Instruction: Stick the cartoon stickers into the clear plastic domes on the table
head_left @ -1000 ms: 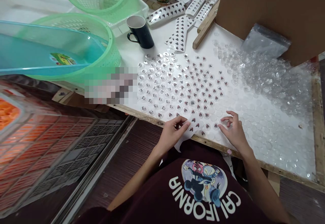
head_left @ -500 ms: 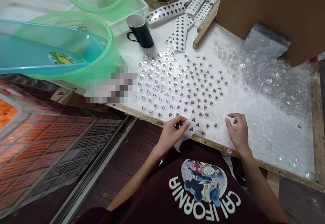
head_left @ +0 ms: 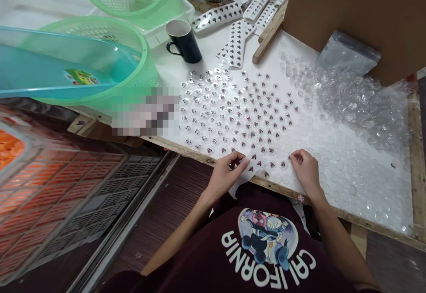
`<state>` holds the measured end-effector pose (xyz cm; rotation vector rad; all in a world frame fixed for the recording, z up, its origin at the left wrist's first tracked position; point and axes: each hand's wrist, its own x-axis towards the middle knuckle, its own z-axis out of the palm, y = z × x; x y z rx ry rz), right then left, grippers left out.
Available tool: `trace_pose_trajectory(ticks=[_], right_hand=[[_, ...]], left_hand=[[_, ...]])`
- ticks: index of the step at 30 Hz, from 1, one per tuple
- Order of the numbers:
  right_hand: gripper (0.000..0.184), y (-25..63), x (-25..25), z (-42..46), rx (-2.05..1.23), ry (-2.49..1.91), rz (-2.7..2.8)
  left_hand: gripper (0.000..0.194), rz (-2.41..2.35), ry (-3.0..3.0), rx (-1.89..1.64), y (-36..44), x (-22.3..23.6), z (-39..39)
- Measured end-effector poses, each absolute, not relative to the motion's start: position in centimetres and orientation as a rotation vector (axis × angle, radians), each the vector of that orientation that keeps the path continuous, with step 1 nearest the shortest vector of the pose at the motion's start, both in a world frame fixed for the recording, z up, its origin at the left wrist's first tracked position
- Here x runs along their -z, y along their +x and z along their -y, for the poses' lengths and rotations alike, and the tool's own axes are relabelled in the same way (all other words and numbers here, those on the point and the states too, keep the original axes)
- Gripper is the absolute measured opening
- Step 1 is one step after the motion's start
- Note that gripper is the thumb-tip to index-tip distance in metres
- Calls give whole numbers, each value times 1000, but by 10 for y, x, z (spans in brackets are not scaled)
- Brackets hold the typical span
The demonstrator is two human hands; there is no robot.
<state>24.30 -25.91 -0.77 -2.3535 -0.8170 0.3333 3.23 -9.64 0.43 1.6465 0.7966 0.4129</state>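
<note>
My left hand point(head_left: 226, 172) pinches a small white sticker sheet point(head_left: 250, 167) at the table's near edge. My right hand point(head_left: 304, 169) is curled, fingertips pinched over the white tabletop point(head_left: 206, 58) beside a clear dome; what they hold is too small to make out. Many clear domes with small pictures point(head_left: 239, 111) lie in rows ahead of both hands. Plain clear domes point(head_left: 346, 160) spread to the right.
A black mug point(head_left: 183, 40) stands at the back, with sticker strips point(head_left: 234, 40) and a wooden stick point(head_left: 269, 33) behind it. Green baskets point(head_left: 109, 31) and a blue tub point(head_left: 49, 69) sit left. A cardboard box point(head_left: 359, 13) and plastic bag point(head_left: 348, 56) stand right. Orange crates point(head_left: 49, 195) lie below left.
My right hand drifted right, then came back left and closed its fingers into a pinch near the domes. My left hand stayed still on the sticker sheet.
</note>
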Motion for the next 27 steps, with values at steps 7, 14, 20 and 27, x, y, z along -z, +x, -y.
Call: trace_pose_trajectory(ticks=[7,14,20,27], right_hand=[[22,239,3,258,-110,-2452,922],[27,191,-23,246,-482,-1970,915],[15,168,-23,234,-650,-1823,746],[14,175,-25,239,-707,-1834,783]], left_hand=[[22,-793,1624,-438,32,-7,98],[23,-787,1570,-504,37,-16,105],[26,-750,1542,-469,39,-21,109],[26,-741,1526,-413,45,-22,106]])
